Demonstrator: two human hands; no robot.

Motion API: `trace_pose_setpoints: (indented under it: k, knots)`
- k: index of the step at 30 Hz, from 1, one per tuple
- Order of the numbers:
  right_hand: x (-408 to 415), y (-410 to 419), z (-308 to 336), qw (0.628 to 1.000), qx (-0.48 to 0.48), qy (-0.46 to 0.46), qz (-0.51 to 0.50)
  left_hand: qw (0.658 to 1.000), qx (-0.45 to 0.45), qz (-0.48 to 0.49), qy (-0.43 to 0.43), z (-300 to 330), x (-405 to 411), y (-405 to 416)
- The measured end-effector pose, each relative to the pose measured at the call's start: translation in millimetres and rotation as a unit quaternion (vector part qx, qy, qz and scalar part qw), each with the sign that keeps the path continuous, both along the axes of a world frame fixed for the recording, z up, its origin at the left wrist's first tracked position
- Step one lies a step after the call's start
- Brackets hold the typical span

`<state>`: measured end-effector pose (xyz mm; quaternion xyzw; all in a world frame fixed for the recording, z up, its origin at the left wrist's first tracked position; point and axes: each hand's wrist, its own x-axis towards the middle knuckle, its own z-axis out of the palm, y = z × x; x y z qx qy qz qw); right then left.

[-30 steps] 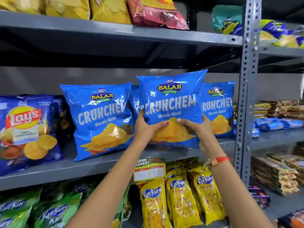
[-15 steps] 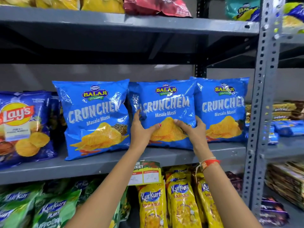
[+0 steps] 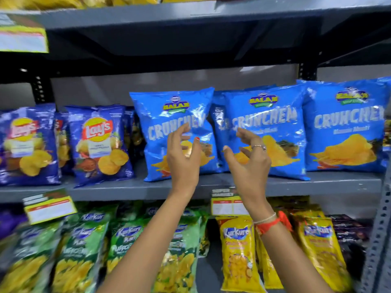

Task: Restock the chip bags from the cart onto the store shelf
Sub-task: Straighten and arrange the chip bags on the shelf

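Note:
Three bright blue Crunchem chip bags stand upright in a row on the grey middle shelf (image 3: 317, 186): a left bag (image 3: 160, 115), a middle bag (image 3: 273, 117) and a right bag (image 3: 347, 127). My left hand (image 3: 183, 153) hovers in front of the left bag, fingers spread, holding nothing. My right hand (image 3: 248, 161) floats in front of the middle bag's lower left, fingers apart and empty, with a ring and a red wrist thread. The cart is out of view.
Dark blue Lay's bags (image 3: 99, 144) fill the shelf's left part. Below hang price tags (image 3: 229, 205), green Kurkure bags (image 3: 82, 250) and yellow Kurkure bags (image 3: 238, 254). A perforated grey upright (image 3: 378, 240) stands at the right; another shelf (image 3: 190, 15) runs overhead.
Both hands set the middle Crunchem bag on the shelf between its neighbours, then let go and drew back. The view has shifted left.

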<state>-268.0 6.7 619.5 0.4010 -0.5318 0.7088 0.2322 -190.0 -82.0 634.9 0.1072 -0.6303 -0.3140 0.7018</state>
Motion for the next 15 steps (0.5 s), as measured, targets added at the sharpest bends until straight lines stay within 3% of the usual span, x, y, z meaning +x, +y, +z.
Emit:
trace_pose_setpoints:
  k: [5, 9, 15]
  knots:
    - [67.2, -60.9, 0.3, 0.993, 0.024, -0.021, 0.117, 0.994, 0.038, 0.076, 0.065, 0.6, 76.6, -54.6]
    - [117.7, -111.5, 4.1, 0.979, 0.072, -0.019, 0.189, 0.982, 0.047, 0.171, 0.066, -0.2, 133.6, -93.0]
    - [162.0, -181.0, 8.6, 0.962, 0.211, 0.016, 0.171, 0.966, 0.155, 0.195, -0.065, -7.5, 175.9, -130.4]
